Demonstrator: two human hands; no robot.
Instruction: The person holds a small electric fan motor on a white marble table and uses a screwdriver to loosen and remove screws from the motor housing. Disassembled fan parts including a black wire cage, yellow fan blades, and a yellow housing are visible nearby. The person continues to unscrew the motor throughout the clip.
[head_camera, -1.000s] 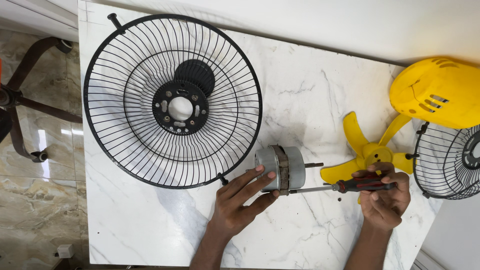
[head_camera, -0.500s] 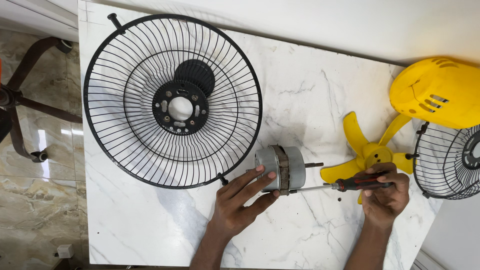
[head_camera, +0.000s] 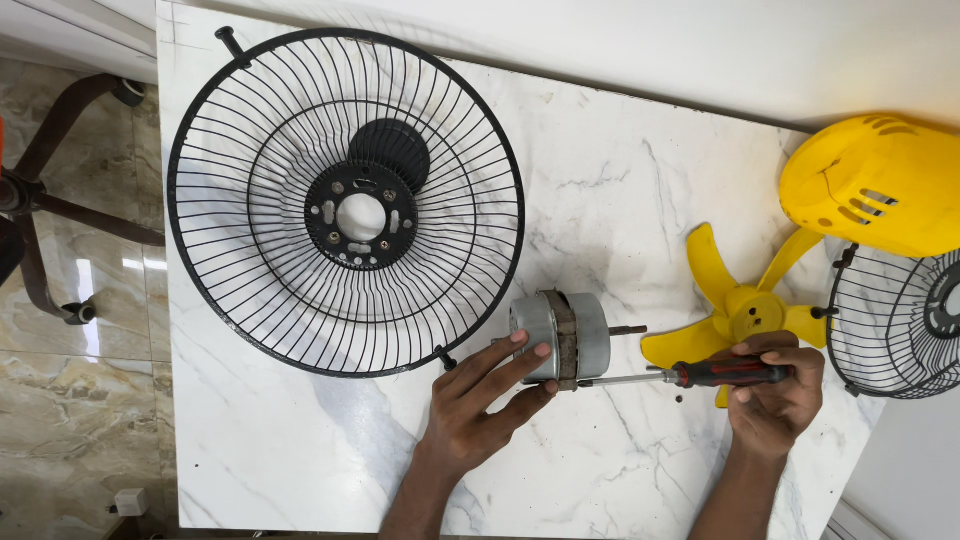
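- Left hand (head_camera: 478, 400): fingers spread, tips pressed against the near side of the grey fan motor (head_camera: 560, 338), steadying it on the marble table (head_camera: 620, 200); no full grasp.
- Right hand (head_camera: 775, 390): closed around the red-and-black handle of the screwdriver (head_camera: 690, 376); shaft runs leftward, tip at the motor's seam.
- Just beyond the right hand: yellow fan blade (head_camera: 745, 305).
- Farther right: yellow housing (head_camera: 875, 185), second grille (head_camera: 900, 320).
- Beyond the left hand: large black fan grille (head_camera: 345, 200), lying flat.
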